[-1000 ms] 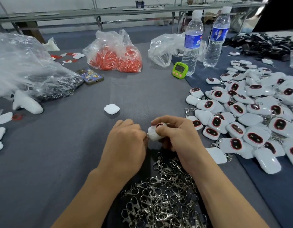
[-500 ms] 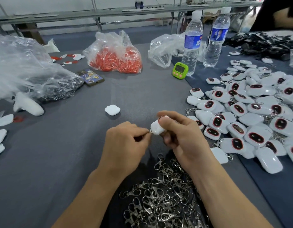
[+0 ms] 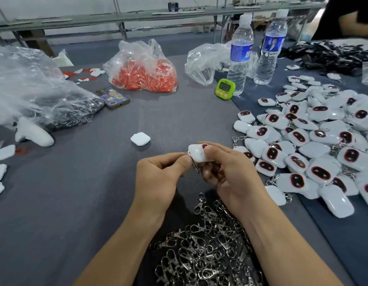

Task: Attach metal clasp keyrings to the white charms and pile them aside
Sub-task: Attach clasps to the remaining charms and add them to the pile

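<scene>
The right hand (image 3: 230,176) has its grip closed round the white charm (image 3: 196,154) — at its 9 o'clock edge the left hand (image 3: 160,174) pinches, seemingly, the clasp keyring (image 3: 196,167).

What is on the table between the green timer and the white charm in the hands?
Nothing. In the head view, only bare grey tablecloth lies between the green timer and the held white charm.

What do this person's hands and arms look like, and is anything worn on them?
The left hand and right hand are bare: no gloves, and no rings that show. The left forearm and right forearm are uncovered down to the picture's edge, with no sleeve, watch or bracelet in view.
</scene>
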Demonstrator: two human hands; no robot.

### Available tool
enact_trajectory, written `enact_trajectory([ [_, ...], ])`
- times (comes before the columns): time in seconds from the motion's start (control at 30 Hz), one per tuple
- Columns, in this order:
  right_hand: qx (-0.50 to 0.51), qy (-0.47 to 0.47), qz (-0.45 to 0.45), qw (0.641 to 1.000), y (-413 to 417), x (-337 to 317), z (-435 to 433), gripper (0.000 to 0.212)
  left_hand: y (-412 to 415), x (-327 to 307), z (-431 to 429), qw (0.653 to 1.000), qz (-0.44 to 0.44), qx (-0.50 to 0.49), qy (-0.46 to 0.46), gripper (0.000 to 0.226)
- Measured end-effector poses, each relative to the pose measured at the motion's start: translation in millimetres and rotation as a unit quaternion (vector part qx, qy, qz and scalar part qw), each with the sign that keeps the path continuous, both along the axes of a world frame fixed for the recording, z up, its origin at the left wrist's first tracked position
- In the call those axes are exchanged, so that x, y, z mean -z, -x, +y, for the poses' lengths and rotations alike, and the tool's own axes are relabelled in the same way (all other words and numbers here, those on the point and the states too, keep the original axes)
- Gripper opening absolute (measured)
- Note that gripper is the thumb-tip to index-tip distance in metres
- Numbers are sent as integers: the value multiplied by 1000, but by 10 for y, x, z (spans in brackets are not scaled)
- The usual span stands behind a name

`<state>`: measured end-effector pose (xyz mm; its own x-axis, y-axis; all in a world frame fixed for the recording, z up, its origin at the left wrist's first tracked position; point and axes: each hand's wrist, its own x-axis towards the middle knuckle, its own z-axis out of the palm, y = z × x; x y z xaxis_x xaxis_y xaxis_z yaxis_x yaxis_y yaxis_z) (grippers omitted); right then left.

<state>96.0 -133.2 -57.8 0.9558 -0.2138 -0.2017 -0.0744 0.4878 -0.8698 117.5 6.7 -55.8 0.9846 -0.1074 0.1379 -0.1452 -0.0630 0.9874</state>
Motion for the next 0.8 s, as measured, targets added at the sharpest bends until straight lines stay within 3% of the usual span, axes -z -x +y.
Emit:
enact_trajectory([
  [0.07, 12, -5, 7, 1000, -4, 0, -5, 17, 7, 32, 31, 986, -109, -28, -123, 25],
  [0.1, 17, 4, 1, 1000, -2, 6, -11, 15, -1, 50, 48, 958, -190, -43, -209, 17],
  [0.17, 18, 68, -32, 997, 11, 31, -8, 12, -4, 74, 81, 863, -329, -61, -378, 19],
  [0.23, 9, 197, -86, 977, 37, 57, 26, 16, 9, 73, 97, 795, -384, -57, -466, 19],
  [0.33, -5, 296, -126, 947, 56, 81, 91, 22, 19, 47, 112, 762, -385, -85, -514, 24],
  [0.4, 15, 248, -102, 963, 43, 88, 83, 20, -11, 88, 127, 785, -357, -84, -498, 21],
  [0.47, 43, 171, -47, 983, 29, 67, 38, 19, -26, 92, 128, 868, -260, -78, -415, 12],
  [0.53, 65, 117, -5, 991, 15, 35, -36, 17, -56, 68, 106, 964, -102, -73, -235, 15],
  [0.57, 72, 93, 4, 993, 12, 17, -74, 18, -74, 58, 93, 990, -23, -49, -129, 22],
  [0.67, 70, 41, 12, 997, 9, -16, -150, 20, -94, 28, 67, 994, 88, 34, 49, 37],
  [0.8, 61, 9, 7, 998, 14, -33, -167, 23, -26, 25, 0, 983, 122, 99, 97, 42],
])
